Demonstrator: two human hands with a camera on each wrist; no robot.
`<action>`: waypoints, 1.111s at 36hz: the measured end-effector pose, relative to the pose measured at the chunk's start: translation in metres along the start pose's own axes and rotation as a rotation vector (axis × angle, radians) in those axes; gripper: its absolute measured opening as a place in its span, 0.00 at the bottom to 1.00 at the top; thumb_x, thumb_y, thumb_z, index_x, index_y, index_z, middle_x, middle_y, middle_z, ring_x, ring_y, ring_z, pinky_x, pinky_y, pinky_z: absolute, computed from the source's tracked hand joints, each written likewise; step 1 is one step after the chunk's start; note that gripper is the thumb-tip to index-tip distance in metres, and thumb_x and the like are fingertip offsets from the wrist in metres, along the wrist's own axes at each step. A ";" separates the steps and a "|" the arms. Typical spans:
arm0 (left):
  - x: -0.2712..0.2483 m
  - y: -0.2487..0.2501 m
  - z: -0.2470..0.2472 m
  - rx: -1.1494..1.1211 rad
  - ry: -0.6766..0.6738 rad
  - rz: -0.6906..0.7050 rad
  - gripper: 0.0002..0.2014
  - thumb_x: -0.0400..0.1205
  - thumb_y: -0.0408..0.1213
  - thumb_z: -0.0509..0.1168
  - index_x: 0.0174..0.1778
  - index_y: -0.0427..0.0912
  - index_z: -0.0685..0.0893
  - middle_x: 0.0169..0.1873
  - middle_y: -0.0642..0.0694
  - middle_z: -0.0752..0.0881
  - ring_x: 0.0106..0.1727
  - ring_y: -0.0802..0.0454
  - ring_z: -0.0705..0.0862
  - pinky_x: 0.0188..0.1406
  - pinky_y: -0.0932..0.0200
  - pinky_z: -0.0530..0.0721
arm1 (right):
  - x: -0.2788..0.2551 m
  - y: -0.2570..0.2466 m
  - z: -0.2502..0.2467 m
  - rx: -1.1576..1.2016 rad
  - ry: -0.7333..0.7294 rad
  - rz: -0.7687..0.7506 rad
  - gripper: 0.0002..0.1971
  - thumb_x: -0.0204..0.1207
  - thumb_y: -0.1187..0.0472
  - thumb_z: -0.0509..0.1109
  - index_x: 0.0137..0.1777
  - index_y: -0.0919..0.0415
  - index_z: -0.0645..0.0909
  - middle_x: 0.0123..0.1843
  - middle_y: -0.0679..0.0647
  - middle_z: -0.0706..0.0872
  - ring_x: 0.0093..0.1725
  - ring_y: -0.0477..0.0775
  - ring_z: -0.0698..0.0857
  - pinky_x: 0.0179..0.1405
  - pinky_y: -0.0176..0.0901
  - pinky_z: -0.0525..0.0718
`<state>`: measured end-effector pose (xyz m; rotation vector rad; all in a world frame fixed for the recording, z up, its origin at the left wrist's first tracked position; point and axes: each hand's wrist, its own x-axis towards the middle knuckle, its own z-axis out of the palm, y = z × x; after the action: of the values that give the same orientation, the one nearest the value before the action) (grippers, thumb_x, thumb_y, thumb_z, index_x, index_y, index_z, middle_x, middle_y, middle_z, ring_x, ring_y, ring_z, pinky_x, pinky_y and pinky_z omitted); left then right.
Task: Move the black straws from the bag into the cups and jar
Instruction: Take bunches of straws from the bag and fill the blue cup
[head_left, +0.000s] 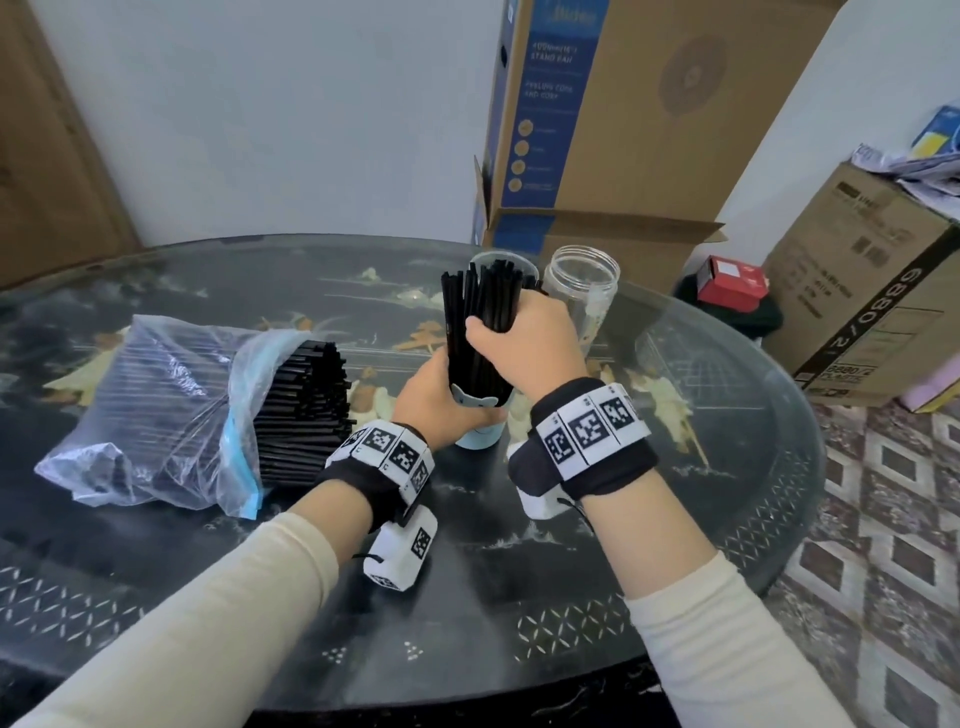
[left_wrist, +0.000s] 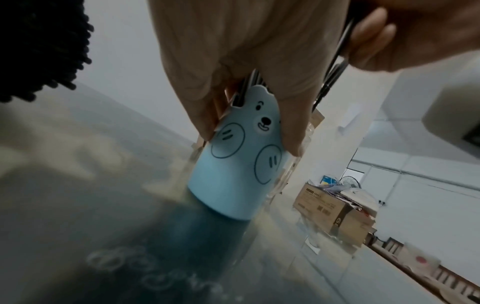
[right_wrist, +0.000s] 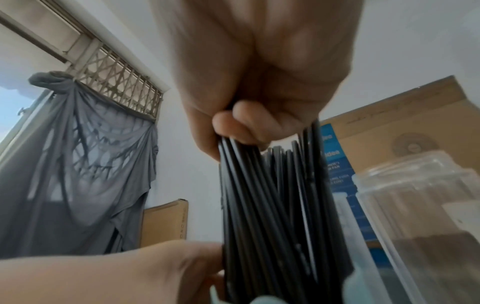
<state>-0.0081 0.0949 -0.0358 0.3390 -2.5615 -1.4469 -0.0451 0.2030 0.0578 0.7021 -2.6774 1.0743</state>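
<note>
Black straws (head_left: 480, 332) gripped by right hand (head_left: 524, 343); left hand (head_left: 436, 400) wraps blue cup (left_wrist: 239, 164), rim hidden.

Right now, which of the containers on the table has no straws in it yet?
The clear jar, standing farthest right. The blue bear cup in the left hand and the cup behind it both show black straws.

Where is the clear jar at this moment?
In the head view, the clear jar stands on the table, far side, right of the right hand and before the cardboard box.
</note>
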 end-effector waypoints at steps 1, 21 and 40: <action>0.000 -0.001 0.000 0.001 0.001 -0.005 0.41 0.65 0.48 0.81 0.73 0.51 0.69 0.60 0.55 0.81 0.58 0.56 0.79 0.52 0.59 0.75 | 0.000 0.001 0.001 0.008 -0.011 0.017 0.10 0.75 0.53 0.72 0.35 0.53 0.79 0.35 0.48 0.85 0.44 0.53 0.86 0.41 0.43 0.81; -0.002 0.001 -0.004 0.044 -0.003 -0.035 0.46 0.61 0.53 0.82 0.73 0.56 0.67 0.66 0.54 0.82 0.66 0.51 0.80 0.62 0.52 0.79 | 0.009 0.016 -0.001 -0.173 -0.012 -0.415 0.24 0.85 0.53 0.63 0.79 0.59 0.71 0.80 0.54 0.72 0.83 0.52 0.62 0.81 0.45 0.60; -0.007 0.004 0.002 -0.027 0.012 -0.068 0.44 0.64 0.47 0.82 0.75 0.51 0.67 0.66 0.51 0.81 0.67 0.51 0.79 0.56 0.61 0.74 | 0.005 0.015 -0.009 -0.358 -0.084 -0.489 0.23 0.87 0.49 0.56 0.81 0.52 0.68 0.81 0.48 0.71 0.82 0.50 0.66 0.81 0.47 0.58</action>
<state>-0.0025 0.1003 -0.0333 0.4337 -2.5420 -1.4958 -0.0572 0.2166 0.0568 1.2505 -2.4591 0.4397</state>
